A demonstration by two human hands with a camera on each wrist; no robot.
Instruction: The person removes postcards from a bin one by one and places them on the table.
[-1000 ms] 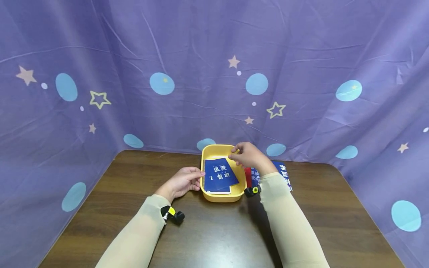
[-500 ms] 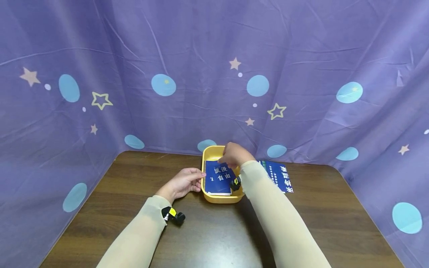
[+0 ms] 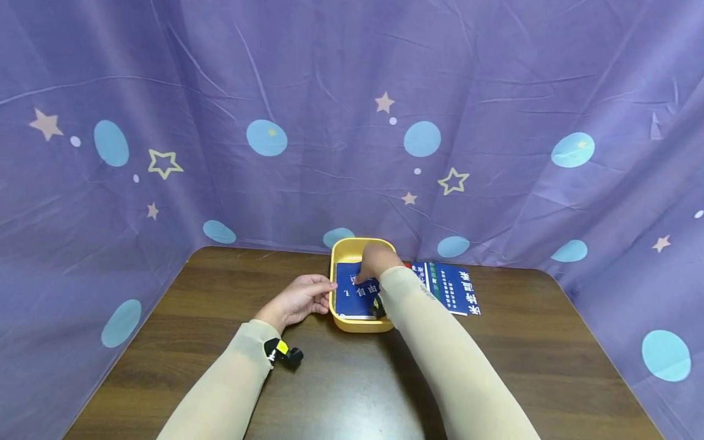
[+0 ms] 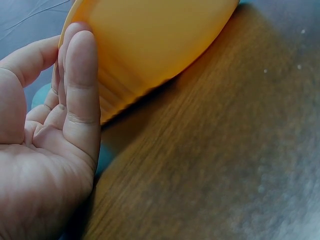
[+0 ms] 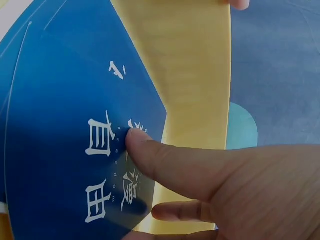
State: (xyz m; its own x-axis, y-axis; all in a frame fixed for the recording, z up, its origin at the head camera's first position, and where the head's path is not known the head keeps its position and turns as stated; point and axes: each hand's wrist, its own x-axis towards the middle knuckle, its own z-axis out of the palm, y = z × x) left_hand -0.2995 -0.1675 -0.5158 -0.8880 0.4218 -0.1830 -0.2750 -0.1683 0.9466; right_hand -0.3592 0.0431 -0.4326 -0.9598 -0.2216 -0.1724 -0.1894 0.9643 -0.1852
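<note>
A yellow plastic bin (image 3: 348, 249) stands near the table's back edge. My left hand (image 3: 299, 299) holds its left side, thumb at the rim and fingers along the outer wall, as the left wrist view shows. Inside the bin lie blue cards (image 3: 351, 301) with white Chinese characters, one over another. My right hand (image 3: 376, 260) reaches into the bin and pinches the top blue card (image 5: 55, 135); its thumb lies on the printed face and other fingers are at the edge. The fingertips behind the card are mostly hidden.
Right of the bin, several printed sheets or cards (image 3: 459, 290), blue with white writing and bits of red and green, lie on the brown wooden table (image 3: 330, 385). A purple curtain (image 3: 308, 79) with stars and blue ovals hangs behind and at both sides.
My right hand has moved left and down from the bin's right rim onto the cards. The tilted top card now lies straighter. My left hand keeps its hold on the bin.
</note>
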